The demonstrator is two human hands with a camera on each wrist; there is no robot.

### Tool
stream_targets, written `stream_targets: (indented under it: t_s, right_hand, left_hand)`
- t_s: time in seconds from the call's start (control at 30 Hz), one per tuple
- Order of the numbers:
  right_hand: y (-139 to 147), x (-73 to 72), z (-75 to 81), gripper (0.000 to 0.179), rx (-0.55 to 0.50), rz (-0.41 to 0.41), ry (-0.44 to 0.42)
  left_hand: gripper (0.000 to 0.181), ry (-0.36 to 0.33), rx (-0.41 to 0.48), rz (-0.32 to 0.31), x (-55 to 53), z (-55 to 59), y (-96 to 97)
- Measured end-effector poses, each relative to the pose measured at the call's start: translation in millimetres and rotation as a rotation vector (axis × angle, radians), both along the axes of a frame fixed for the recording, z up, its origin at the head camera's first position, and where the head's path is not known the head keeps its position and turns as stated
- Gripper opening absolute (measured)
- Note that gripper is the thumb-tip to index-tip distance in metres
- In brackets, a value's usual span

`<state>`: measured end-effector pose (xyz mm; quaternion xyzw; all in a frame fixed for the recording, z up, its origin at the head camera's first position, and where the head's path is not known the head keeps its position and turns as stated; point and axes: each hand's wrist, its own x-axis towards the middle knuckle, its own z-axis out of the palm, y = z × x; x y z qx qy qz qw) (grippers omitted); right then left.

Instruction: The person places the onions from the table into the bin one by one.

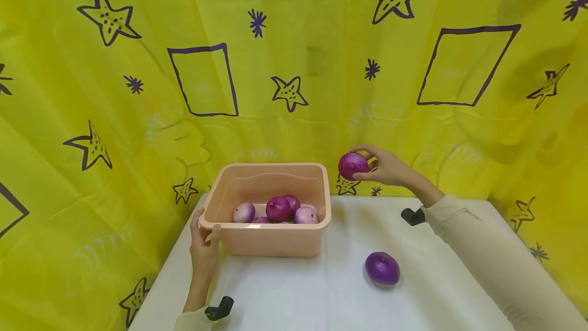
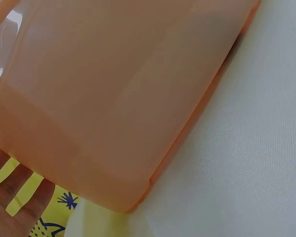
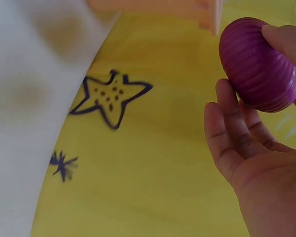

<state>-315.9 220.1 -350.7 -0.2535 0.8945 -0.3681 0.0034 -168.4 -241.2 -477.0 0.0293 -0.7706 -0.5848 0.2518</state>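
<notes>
My right hand (image 1: 383,166) holds a purple onion (image 1: 352,165) in the air, just right of the bin's rim. In the right wrist view the thumb and fingers pinch this ridged onion (image 3: 256,64) at its sides. A peach plastic bin (image 1: 275,241) stands on the table with several purple and pinkish onions inside, one dark onion (image 1: 277,209) lying on top. With the thumb on the front rim and fingers round the left side, my left hand (image 1: 204,254) grips the bin's near left corner. The left wrist view is filled by the bin's wall (image 2: 103,98).
Another purple onion (image 1: 382,269) lies on the white table (image 1: 285,295), right of the bin. Close behind the table hangs a yellow curtain (image 1: 321,132) printed with stars and frames, and it also rises at both sides.
</notes>
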Motion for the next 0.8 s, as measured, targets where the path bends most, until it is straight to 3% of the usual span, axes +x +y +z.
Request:
stream_targets:
  t_s: [0.17, 0.47, 0.8]
  right_hand:
    - [-34.3, -7.6, 8.9, 0.065, -0.028, 0.062, -0.032]
    - [-103.5, -17.0, 15.2, 0.064, -0.069, 0.188, -0.057]
    - [-161.2, -19.5, 15.1, 0.062, -0.055, 0.278, -0.072]
  left_hand:
    - [0.063, 0.023, -0.003, 0.007, -13.3, -21.9, -9.9]
    - [0.062, 0.052, -0.01, 0.005, -12.6, -23.4, -10.0]
    - [0.063, 0.022, -0.012, 0.007, -11.8, -22.8, -9.0]
